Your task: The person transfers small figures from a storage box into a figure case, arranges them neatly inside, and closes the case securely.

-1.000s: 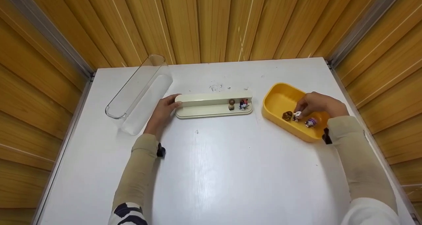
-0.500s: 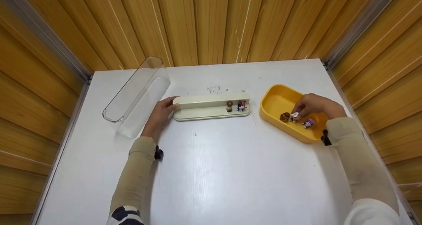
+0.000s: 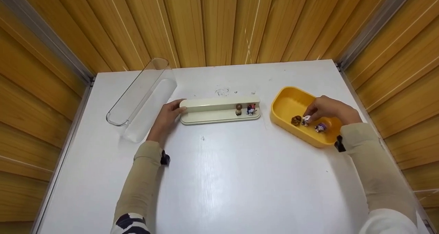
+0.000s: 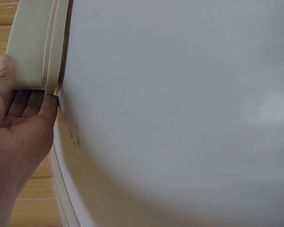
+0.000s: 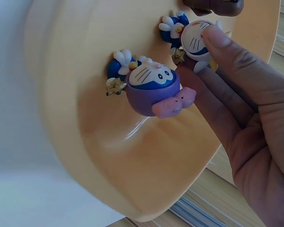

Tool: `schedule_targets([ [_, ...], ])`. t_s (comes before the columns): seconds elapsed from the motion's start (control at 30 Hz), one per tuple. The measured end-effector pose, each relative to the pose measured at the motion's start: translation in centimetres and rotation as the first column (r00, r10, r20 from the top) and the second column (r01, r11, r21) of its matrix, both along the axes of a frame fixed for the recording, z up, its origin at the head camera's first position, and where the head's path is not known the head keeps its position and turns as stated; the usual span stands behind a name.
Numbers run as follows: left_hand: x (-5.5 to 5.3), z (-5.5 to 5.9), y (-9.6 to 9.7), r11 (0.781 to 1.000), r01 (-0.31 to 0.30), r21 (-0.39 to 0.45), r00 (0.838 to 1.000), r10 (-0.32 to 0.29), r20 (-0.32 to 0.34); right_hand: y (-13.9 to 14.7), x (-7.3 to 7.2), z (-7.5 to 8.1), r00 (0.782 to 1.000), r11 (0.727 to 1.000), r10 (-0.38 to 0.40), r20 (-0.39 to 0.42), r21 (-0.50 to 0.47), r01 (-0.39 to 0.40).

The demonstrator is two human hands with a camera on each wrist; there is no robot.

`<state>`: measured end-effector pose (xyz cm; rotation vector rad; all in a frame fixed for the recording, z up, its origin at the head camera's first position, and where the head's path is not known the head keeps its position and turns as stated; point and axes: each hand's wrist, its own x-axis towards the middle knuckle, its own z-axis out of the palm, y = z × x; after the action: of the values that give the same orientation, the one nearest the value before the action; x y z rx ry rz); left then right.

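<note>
So the right hand is down inside the yellow box, and it's got a white-faced toy pinched between thumb and fingers, with the thumb right on the face. That toy is in the middle of the yellow box; can't really tell if its feet are on the bottom or a bit off it. There's a brown toy in the box just to its left and a purple toy with pink feet to its right, nearer the box's right end.

Left hand is well over to the left of the yellow box, gripping the end of a cream tray, thumb on top and fingers tucked around the end. The tray's other end sits near the yellow box, not touching. At that box-side end there's a brown-headed toy standing up, and beside it a red-and-blue toy, closest to the box.

Furthest left of the yellow box is a long clear case, set at a slant. It's all on a white table, with wood-look panels behind the box.
</note>
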<state>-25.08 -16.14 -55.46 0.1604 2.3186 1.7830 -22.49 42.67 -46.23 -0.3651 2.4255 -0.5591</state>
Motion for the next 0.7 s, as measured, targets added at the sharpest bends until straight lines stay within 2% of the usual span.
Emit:
schedule_targets([
  [0.17,0.0,-0.2,0.2,1.000,0.003,0.006,1.000,-0.003,0.004,-0.2,0.1,-0.2,1.000,1.000,-0.015,0.002,0.007,0.015],
  [0.33,0.2,-0.4,0.2,1.000,0.006,-0.002,1.000,-0.006,0.016,-0.4,-0.2,-0.1,0.997,0.998,0.048,-0.052,0.035,-0.046],
  [0.7,-0.1,-0.1,0.2,1.000,-0.016,-0.009,1.000,0.016,0.007,-0.1,-1.0,2.5,0.996,1.000,0.012,-0.088,0.020,-0.010],
])
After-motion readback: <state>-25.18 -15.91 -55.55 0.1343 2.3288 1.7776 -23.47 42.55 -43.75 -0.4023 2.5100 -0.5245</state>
